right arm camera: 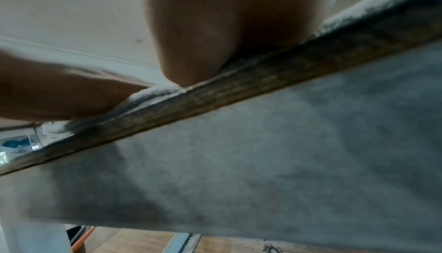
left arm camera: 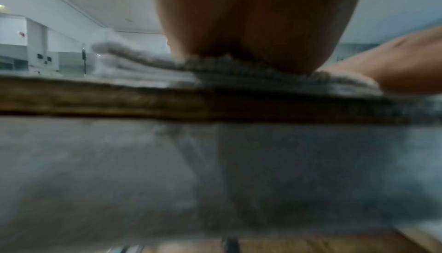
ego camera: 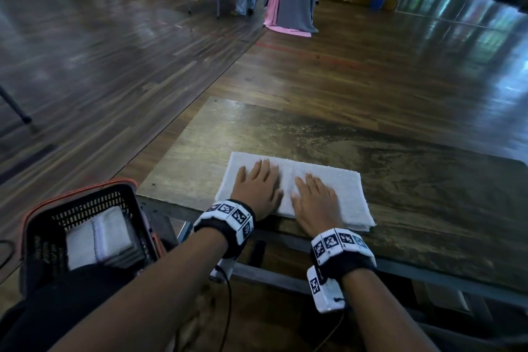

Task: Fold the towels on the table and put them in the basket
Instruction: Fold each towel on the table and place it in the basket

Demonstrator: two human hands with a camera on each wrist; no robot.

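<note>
Both my hands, left [ego camera: 258, 186] and right [ego camera: 314, 197], press flat, fingers straight, on folded towel [ego camera: 337, 191] (table [ego camera: 400, 168] edge); careless lift toward basket [ego camera: 37, 226] could unfold layers.

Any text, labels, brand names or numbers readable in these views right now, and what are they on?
No readable words, brands or numbers in any view.
Wrist bands: black-and-white square code patterns only, no letters.
Folded towel in the basket: a thin stitched stripe, no lettering.
White towel on the table: plain, no tag showing.
Both wrist views: too blurred to read anything.
</note>
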